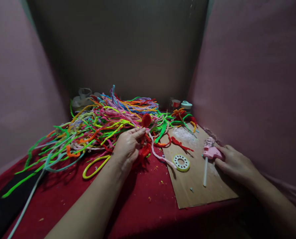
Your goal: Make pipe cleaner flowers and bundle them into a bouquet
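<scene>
Between the thumb and fingers of my left hand (pixel 129 146) is a red pipe cleaner petal (pixel 146 120), its rounded end pointing up. More red fuzzy strands hang below those fingers. My right hand (pixel 234 162) is closed around the handle of a pink glue gun (pixel 214 152) at the right edge of the cardboard (pixel 187 191). A clear glue stick (pixel 205 172) juts from the gun toward me. A pale pink pipe cleaner (pixel 156 153) runs from near my left hand to a white ring with holes (pixel 181 163).
A large heap of multicoloured pipe cleaners (pixel 118 116) covers the back and left of the red cloth (pixel 138 215). Scissors (pixel 190 130) and red strands (pixel 180 143) lie on the cardboard. A jar with a pale lid (pixel 186 105) stands behind. Pink walls flank both sides.
</scene>
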`<state>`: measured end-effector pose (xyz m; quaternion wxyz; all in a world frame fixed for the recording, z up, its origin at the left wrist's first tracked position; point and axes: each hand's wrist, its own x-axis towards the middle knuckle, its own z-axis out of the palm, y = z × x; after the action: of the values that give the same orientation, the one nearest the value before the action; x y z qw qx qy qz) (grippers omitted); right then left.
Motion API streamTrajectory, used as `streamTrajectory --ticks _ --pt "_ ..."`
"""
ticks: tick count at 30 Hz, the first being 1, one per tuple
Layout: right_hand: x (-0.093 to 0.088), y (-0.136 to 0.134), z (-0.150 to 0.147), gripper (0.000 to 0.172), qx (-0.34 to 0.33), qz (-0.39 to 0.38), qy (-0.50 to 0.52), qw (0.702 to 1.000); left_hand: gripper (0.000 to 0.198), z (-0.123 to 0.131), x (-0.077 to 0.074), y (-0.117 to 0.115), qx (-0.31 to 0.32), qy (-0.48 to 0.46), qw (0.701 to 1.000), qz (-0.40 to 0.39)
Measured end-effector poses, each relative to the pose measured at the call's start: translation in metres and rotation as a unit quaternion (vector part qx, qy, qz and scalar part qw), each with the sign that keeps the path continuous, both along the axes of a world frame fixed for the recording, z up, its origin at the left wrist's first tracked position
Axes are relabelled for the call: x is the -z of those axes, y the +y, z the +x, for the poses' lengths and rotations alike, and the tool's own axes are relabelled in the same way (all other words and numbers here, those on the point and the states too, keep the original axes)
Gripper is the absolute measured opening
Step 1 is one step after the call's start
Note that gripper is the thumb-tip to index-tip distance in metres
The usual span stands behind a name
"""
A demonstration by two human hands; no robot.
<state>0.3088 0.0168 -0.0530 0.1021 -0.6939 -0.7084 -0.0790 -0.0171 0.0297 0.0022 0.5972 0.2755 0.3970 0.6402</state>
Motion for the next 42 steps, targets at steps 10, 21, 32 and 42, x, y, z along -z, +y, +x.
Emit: streamTrajectory --ticks 10,21,32,42 --pt "-0.045 -0.002 -0.087 0.025 -0.206 0.006 0.183 0.961 0.008 -0.006 0.006 0.005 -0.003 -0.012 1.0 0.02" --pt "-0.025 0.046 -0.222 0.006 -0.193 -0.085 0.246 0.946 0.018 -0.015 0.011 0.013 0.0 -0.008 0.999 0.04" --pt "-0.051 0.044 -0.19 0.005 -0.259 0.038 0.611 0.747 0.014 -0.01 0.005 0.002 0.074 0.01 0.995 0.063" --pt "-0.032 0.041 -0.201 0.007 -0.289 -0.075 0.68 0.67 0.016 -0.012 0.007 0.003 0.141 0.028 0.987 0.078"
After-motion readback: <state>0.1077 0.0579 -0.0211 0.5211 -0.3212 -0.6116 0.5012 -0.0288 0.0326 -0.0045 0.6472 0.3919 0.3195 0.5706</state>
